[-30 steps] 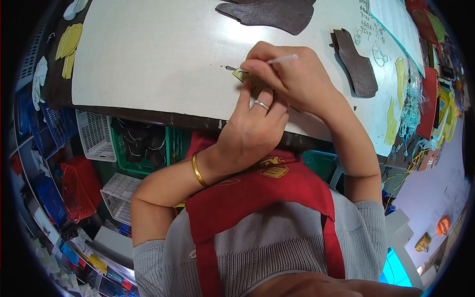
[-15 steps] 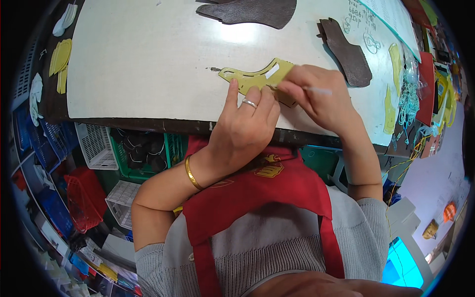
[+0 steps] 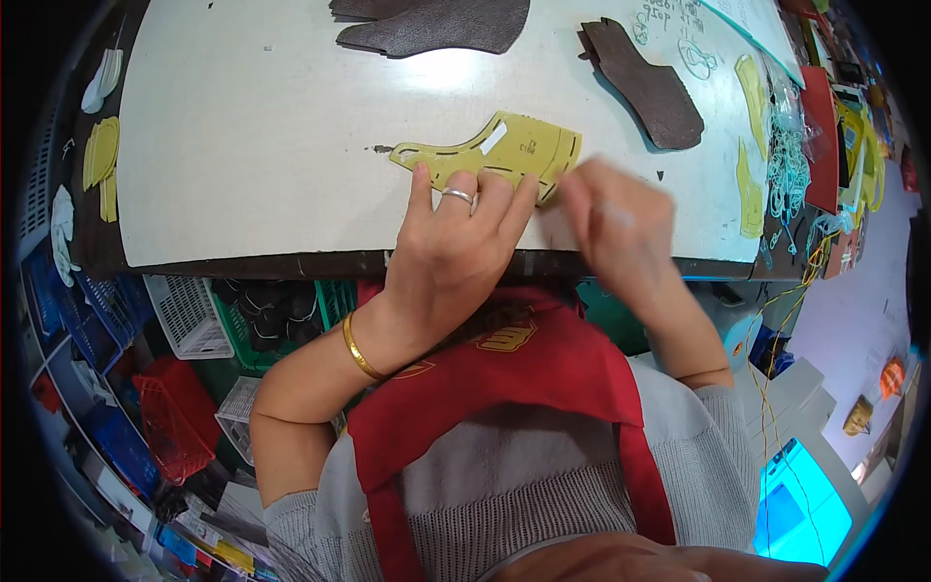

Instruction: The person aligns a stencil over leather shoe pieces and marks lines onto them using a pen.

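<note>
A yellow shoe-part pattern with dashed dark slots and a white patch lies flat on the white work board. My left hand, wearing a ring, presses it down along the near edge, fingers stretched and resting on top. Just off the pattern's right end, my right hand is closed round a slim pale pen, smeared by motion; its tip is hidden. Beyond the hands lie dark brown leather pieces, one piece at right and a stack at the far edge.
More yellow patterns lie at the board's right, beside tangled light-blue cord and a red folder. Yellow pieces and a white glove sit at far left. Crates stand below the table's front edge.
My right hand has moved down and off the pattern's right end, baring its printed part. The whole scene has shifted left in the view. My left hand keeps its place on the pattern.
</note>
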The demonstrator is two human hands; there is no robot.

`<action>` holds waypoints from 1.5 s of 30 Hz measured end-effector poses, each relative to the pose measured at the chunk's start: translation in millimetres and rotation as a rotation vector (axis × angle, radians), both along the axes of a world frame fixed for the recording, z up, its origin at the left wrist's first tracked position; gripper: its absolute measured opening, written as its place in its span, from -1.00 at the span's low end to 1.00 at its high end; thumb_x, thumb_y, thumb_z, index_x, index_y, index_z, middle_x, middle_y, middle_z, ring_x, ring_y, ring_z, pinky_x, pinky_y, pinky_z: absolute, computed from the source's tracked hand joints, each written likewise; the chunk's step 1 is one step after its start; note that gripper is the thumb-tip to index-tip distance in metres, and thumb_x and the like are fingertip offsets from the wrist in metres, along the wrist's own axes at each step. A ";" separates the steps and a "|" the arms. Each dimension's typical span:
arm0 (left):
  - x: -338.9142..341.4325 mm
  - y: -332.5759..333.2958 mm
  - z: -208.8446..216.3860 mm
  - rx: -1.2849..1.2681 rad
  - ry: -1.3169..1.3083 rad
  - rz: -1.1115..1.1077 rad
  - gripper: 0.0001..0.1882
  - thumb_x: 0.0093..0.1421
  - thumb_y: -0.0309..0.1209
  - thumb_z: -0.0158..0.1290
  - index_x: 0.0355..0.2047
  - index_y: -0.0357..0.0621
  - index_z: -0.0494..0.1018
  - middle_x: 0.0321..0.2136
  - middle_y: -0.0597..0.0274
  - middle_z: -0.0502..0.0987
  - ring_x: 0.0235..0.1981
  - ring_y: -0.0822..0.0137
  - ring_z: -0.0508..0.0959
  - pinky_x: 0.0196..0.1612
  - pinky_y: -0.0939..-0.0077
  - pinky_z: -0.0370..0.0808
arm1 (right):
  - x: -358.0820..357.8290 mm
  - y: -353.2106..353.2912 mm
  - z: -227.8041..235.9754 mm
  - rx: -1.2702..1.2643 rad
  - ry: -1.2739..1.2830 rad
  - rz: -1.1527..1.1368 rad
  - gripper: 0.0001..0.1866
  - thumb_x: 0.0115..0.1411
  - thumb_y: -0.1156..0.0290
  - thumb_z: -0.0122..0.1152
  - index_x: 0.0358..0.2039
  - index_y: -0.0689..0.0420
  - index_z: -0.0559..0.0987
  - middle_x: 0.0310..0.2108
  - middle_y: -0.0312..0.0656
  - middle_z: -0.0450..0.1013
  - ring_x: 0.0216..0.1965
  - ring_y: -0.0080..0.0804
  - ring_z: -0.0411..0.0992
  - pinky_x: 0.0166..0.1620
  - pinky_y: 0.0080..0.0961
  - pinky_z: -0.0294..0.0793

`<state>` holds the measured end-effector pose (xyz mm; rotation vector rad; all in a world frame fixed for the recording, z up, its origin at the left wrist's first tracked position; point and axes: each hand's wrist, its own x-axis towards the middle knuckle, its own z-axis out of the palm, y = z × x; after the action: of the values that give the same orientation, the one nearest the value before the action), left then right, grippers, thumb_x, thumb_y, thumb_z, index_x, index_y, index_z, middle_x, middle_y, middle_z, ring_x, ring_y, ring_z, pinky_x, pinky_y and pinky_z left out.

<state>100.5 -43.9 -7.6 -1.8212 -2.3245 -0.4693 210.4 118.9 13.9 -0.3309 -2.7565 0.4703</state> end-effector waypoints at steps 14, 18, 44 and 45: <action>-44.6 18.8 -10.5 0.287 0.052 -0.109 -0.65 0.07 -0.42 0.19 -0.09 -0.21 0.54 -0.31 0.17 0.53 -0.25 0.18 0.56 -0.26 0.38 0.55 | -11.9 63.8 5.2 -0.650 -0.022 -0.062 -0.78 0.27 0.31 0.31 -0.17 0.15 0.70 -0.36 -0.18 0.63 -0.27 -0.43 0.62 -0.13 -0.49 0.59; -84.2 42.0 -16.2 0.232 0.041 0.086 -0.64 0.06 -0.34 0.26 -0.19 -0.25 0.47 -0.25 0.09 0.47 -0.13 0.12 0.48 -0.06 0.27 0.45 | 16.3 137.0 19.4 -0.250 -0.096 -0.592 -0.64 0.39 0.22 0.25 0.00 0.25 0.66 -0.24 -0.21 0.64 -0.23 -0.55 0.55 -0.11 -0.59 0.52; 0.3 -26.7 -6.6 0.091 -0.146 0.089 -0.45 -0.03 -0.40 0.32 -0.02 -0.46 0.53 -0.05 -0.08 0.54 0.04 -0.04 0.53 0.14 0.17 0.51 | -36.9 27.2 -17.1 -0.263 -0.174 -0.024 -0.72 0.24 0.24 0.35 -0.09 0.07 0.65 -0.42 -0.12 0.64 -0.44 -0.23 0.62 -0.35 -0.40 0.53; -3.7 -25.4 -7.8 0.095 -0.146 0.086 -0.45 -0.03 -0.40 0.32 -0.02 -0.46 0.53 -0.05 -0.08 0.54 0.04 -0.04 0.53 0.14 0.17 0.51 | -36.3 31.9 -13.1 -0.385 -0.185 -0.067 -0.72 0.22 0.25 0.37 -0.12 0.08 0.66 -0.43 -0.14 0.64 -0.45 -0.26 0.62 -0.35 -0.43 0.53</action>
<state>96.8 -69.3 -15.4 -1.6889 -2.4171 -0.7087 174.2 150.8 0.8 -0.5816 -2.8061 1.0023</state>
